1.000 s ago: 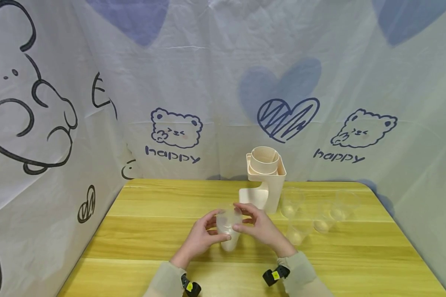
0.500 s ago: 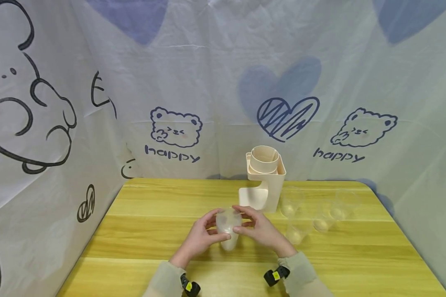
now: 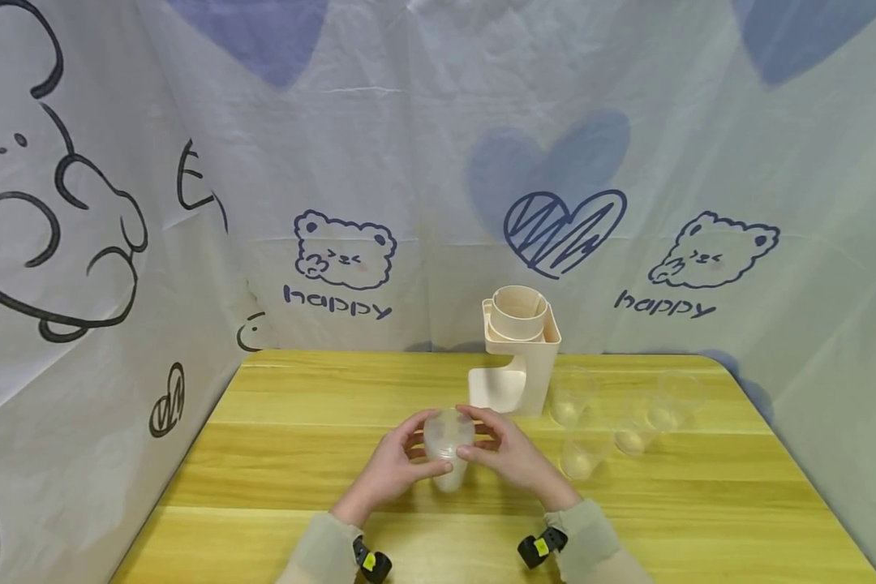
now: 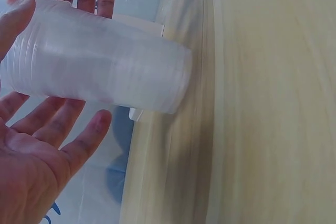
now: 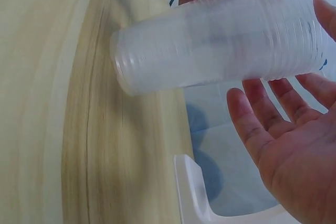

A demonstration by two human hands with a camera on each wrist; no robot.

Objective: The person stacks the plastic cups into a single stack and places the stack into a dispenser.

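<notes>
A stack of nested clear plastic cups (image 3: 448, 474) stands near the middle of the table, between both hands. Its bunched rims are at the top, and its base is close over the wood. My left hand (image 3: 394, 469) grips the upper part from the left, thumb in front and fingers behind. From the opposite side my right hand (image 3: 514, 454) holds the rims with thumb and fingers. In the left wrist view the ribbed stack (image 4: 105, 56) shows up close, its lower walls uncovered. The right wrist view has the stack (image 5: 210, 40) between both hands' fingers.
Behind the hands stands a cream plastic holder (image 3: 540, 373) with a round cup-like piece (image 3: 518, 315) in its top. Several separate clear cups (image 3: 578, 461) stand on the right of the wooden table (image 3: 299, 397). A printed cloth (image 3: 438, 162) hangs behind.
Both hands stay around the stack, with only slight finger movement. At first a blurred clear rim shows at the stack's top; now the top looks settled and sharp.
</notes>
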